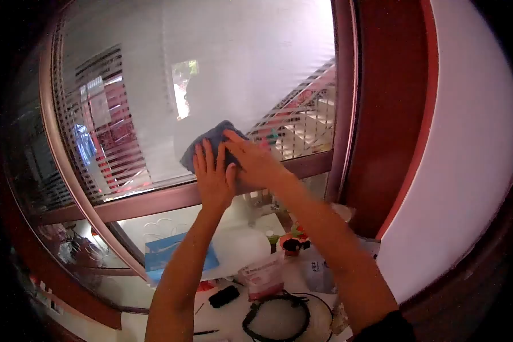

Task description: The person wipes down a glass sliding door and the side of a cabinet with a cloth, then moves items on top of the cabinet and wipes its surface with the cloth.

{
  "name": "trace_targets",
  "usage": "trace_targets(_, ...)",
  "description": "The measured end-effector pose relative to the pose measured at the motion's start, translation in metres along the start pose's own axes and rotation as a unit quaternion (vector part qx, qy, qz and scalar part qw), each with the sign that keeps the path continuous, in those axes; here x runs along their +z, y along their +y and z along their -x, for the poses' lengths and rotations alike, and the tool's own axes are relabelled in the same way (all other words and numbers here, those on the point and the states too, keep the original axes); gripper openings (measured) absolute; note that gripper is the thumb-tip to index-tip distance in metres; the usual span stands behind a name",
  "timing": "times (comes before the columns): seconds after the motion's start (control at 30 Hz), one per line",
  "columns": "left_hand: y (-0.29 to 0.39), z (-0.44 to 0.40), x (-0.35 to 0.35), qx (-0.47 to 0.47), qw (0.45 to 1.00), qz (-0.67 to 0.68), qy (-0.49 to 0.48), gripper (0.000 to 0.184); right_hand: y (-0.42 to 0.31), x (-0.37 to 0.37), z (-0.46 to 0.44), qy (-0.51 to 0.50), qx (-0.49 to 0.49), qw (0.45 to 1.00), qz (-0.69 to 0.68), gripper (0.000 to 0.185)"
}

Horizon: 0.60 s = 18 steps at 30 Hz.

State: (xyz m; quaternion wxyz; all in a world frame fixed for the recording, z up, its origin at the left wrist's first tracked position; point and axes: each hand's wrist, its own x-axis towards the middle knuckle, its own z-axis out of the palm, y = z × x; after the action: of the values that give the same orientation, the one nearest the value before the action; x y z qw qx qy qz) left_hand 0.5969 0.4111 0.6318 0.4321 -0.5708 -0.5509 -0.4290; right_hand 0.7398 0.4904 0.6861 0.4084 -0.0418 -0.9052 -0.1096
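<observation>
A blue-grey cloth (192, 153) lies against the glass pane (222, 68), just above the window's lower rail. My left hand (214, 178) presses on the cloth from below, palm to the glass and fingers stretched and slightly spread. From the right, my right hand (255, 161) reaches over the cloth's other side with its fingers extended on it. The two hands are side by side, nearly touching. Both cover much of the cloth, and its underside against the glass is hidden.
The metal window frame (148, 202) surrounds the pane, with a red post (390, 114) on the right. Below my arms, a surface holds a blue box (171, 251), a pink-and-white packet (262, 276), a black coiled cable (276, 316) and a small black object (223, 296).
</observation>
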Motion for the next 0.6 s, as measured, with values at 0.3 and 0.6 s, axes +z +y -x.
trace_targets(0.3, 0.060, -0.069, 0.059, 0.071, 0.991, -0.111, 0.005, 0.067, 0.116, -0.074, 0.101, 0.225, 0.219, 0.946, 0.086, 0.050)
trace_targets(0.6, 0.157, -0.083, 0.141, 0.359, 0.904, -0.107, -0.208, 0.049, 0.157, -0.064, 0.135, 0.152, 0.233, 0.960, 0.031, 0.059)
